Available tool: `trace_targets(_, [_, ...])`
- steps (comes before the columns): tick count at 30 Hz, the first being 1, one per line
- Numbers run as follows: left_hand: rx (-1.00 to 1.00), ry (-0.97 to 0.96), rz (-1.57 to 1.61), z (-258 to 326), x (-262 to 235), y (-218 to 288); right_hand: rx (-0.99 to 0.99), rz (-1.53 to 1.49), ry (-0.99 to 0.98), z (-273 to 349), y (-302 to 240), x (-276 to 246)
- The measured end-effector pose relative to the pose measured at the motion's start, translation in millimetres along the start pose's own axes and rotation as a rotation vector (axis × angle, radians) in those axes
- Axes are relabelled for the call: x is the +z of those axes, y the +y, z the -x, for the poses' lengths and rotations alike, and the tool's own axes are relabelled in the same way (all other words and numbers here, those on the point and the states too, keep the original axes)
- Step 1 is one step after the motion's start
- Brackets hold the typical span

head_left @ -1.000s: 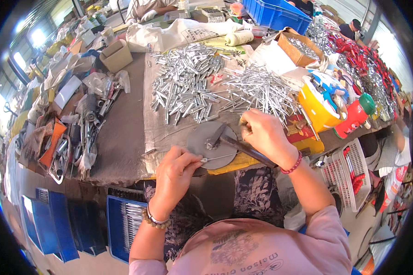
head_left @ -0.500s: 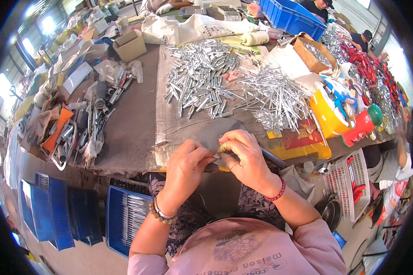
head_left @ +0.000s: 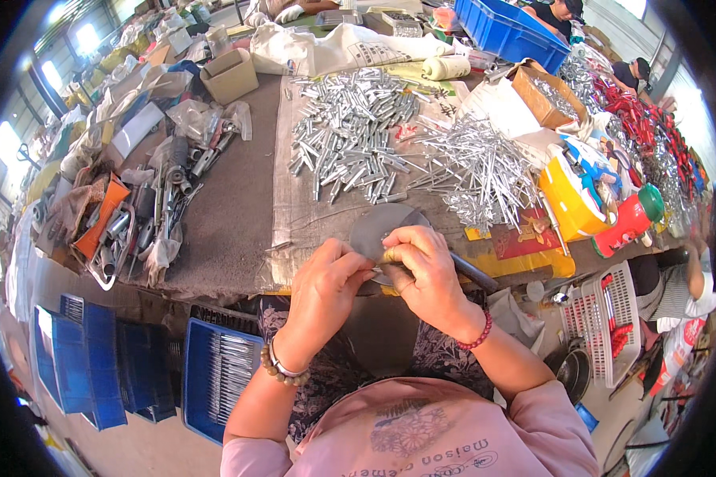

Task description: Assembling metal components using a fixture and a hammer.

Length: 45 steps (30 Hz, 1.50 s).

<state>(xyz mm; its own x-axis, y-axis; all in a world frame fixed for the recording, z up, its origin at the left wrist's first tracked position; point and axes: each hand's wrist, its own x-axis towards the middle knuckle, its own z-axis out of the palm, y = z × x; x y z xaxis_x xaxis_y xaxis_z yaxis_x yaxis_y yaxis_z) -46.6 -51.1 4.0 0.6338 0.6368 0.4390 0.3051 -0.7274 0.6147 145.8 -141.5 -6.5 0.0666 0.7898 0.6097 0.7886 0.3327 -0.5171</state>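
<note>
Head view: the small part (head_left: 375, 270) sits between your two hands, over the near edge of the grey disc (head_left: 367, 229), mostly hidden by fingers. It looks light, stiff and perhaps slick, unlikely to break, so a thumb-and-finger pinch near its end should suit. Your left hand (head_left: 324, 288) has thumb and forefinger together, pinched on it; your right hand (head_left: 431, 277) has fingertips bent in close beside, but whether they clamp it you cannot tell. Rightward lies a dark handle (head_left: 475, 271); beyond, tubes (head_left: 346, 127) and rods (head_left: 485, 168) are heaped
</note>
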Motion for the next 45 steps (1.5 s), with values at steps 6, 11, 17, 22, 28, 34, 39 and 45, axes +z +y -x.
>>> trace_targets(6, [-0.02,0.0,0.031,1,3,-2,-0.11,0.204,-0.04,-3,-16,-32])
trace_targets(11, [-0.031,-0.013,0.062,0,0,-1,0.165,0.494,-0.194,9,4,-67])
trace_targets(17, [-0.025,-0.035,0.083,-2,1,-9,0.183,0.135,-0.059,20,-15,-73])
trace_targets(22, [0.003,-0.034,0.103,-2,2,-10,0.056,0.23,-0.099,25,-34,-73])
trace_targets(28, [0.027,-0.018,0.098,-5,1,-9,0.043,0.254,-0.197,29,-38,-68])
trace_targets(34, [-0.009,-0.055,0.107,-3,-1,-8,0.159,0.056,-0.082,8,-10,-67])
trace_targets(39, [-0.054,-0.065,0.156,-2,0,-10,-0.097,0.443,-0.066,-1,-1,-69])
trace_targets(45, [-0.023,-0.04,0.135,4,2,-13,0.177,0.257,-0.206,33,-32,-51])
